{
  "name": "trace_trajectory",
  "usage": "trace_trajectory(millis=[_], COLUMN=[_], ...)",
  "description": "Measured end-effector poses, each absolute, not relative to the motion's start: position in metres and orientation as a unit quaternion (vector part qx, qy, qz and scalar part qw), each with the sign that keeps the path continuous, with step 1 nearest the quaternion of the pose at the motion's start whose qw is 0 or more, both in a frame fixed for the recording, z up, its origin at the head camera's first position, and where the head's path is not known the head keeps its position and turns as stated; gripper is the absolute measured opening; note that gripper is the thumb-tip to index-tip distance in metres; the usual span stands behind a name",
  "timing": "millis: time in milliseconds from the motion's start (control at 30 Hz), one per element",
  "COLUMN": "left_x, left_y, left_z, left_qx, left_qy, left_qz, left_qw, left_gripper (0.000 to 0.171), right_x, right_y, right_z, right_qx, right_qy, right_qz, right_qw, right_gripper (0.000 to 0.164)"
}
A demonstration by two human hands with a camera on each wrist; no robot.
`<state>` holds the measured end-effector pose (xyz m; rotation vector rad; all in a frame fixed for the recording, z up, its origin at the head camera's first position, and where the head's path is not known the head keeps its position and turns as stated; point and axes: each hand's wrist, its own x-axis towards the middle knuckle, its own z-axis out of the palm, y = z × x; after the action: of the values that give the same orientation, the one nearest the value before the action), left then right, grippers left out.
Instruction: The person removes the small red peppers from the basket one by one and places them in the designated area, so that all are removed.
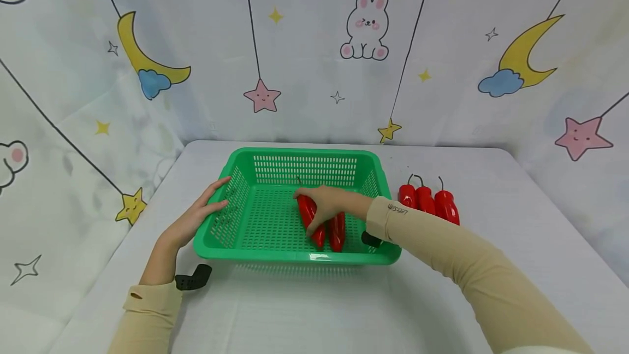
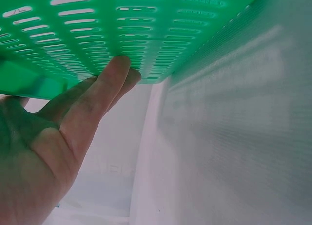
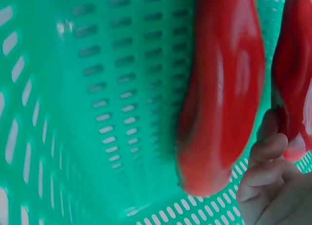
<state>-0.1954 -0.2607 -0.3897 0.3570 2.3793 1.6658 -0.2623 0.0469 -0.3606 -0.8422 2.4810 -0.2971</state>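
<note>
A green plastic basket (image 1: pixel 304 257) with slotted walls sits on the table. My left hand (image 1: pixel 191 214) rests against its left side with the fingers fairly straight; in the left wrist view the fingertips touch the slotted outer wall. Inside the basket, my right hand (image 1: pixel 326 201) grips a red chili pepper (image 1: pixel 307 211) with a dark stem, fingers and thumb curled round it. Just right of it on the basket floor lies a second red chili pepper (image 1: pixel 337 234), large in the middle of the right wrist view and partly under my hand in the head view.
Three more red peppers (image 1: pixel 446 206) lie side by side to the right of the basket, partly behind my right sleeve (image 1: pixel 442 245). White cloth covers the table (image 1: pixel 304 310). A patterned curtain (image 1: pixel 314 59) hangs behind it.
</note>
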Motion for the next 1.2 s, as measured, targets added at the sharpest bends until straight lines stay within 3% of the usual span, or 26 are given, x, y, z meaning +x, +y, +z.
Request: trace_trajectory(millis=[300,1200], left_x=[-0.195,-0.195], left_y=[-0.262,-0.259], left_z=[-0.393,-0.389], left_qx=[0.117,0.120], left_qy=[0.807,0.808], left_qz=[0.568,0.567], left_qw=[0.111,0.109], left_gripper=[0.060,0.060], right_x=[-0.265,-0.260], right_y=[0.051,0.075], right_z=[-0.343,-0.308], right_qx=[-0.317,-0.342], right_qy=[0.894,0.880], right_qz=[-0.178,-0.228], right_qw=[0.261,0.240], right_gripper=[0.079,0.082])
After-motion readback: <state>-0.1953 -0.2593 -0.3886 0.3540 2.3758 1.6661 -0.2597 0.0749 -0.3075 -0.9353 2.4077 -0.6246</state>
